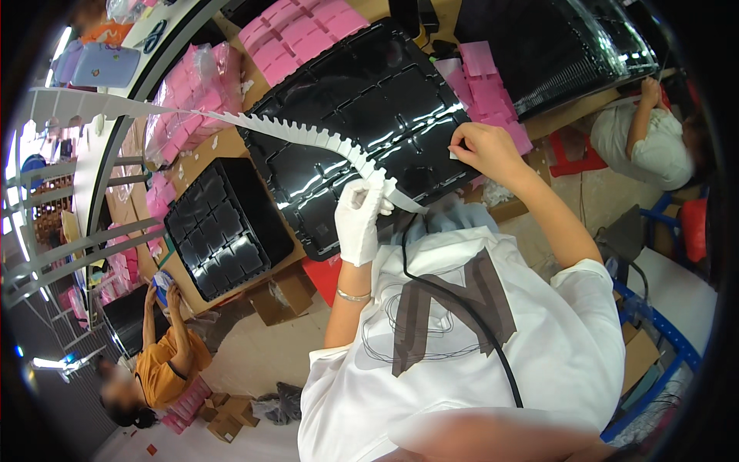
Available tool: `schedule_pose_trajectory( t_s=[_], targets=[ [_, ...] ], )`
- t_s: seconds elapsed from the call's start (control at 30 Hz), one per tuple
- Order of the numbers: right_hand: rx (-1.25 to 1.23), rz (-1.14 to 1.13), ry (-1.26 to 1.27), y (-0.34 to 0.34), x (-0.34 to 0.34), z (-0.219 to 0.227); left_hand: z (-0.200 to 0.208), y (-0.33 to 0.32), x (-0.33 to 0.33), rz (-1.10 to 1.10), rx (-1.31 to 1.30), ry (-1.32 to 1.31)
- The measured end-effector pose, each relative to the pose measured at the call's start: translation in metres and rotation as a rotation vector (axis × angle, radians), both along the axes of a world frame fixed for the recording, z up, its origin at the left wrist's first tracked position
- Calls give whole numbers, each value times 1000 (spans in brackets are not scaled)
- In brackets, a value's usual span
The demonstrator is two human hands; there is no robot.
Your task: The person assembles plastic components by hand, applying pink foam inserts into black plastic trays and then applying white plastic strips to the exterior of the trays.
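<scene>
My left hand (360,222), in a white glove, is closed round a long pale strip (315,137) with a row of small tabs along its edge. The strip curves away to the upper left, and its short end hangs beside the glove near my body. Bare, my right hand (486,148) pinches a small white piece (453,155), which looks like a sticker, over the right edge of a black plastic tray (346,100). The tray's shiny top is divided into raised compartments. I cannot tell whether the small piece touches it.
A stack of black trays (223,231) stands to the left. Pink trays (300,35) lie beyond, more pink pieces (493,92) at the right, and bagged pink ones (192,100) at far left. A larger black stack (554,58) fills the upper right. Two people sit nearby.
</scene>
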State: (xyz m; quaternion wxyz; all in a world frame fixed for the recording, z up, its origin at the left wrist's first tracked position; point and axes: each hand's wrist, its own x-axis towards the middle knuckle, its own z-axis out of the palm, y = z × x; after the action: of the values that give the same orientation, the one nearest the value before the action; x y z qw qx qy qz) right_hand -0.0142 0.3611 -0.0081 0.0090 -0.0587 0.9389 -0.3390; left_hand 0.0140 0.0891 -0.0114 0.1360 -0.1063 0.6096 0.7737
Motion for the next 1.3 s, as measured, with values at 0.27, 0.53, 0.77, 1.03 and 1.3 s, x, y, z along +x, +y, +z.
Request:
schedule_pose_trajectory(
  t_s=[0.27,0.53,0.77,1.03,1.3],
  targets=[
    [-47,225,121,24,11,-11,4,5,2,-6,-41,1],
    [-773,-652,-508,143,101,-129,0,-13,40,-97,-387,172],
    [-835,-1381,-526,251,166,-385,15,-3,48,-263,-775,519],
    [443,-776,-695,277,170,-386,20,-25,52,-537,-904,463],
    [-789,296,-595,105,-17,22,64,-110,6,-266,-1009,127]
  ],
)
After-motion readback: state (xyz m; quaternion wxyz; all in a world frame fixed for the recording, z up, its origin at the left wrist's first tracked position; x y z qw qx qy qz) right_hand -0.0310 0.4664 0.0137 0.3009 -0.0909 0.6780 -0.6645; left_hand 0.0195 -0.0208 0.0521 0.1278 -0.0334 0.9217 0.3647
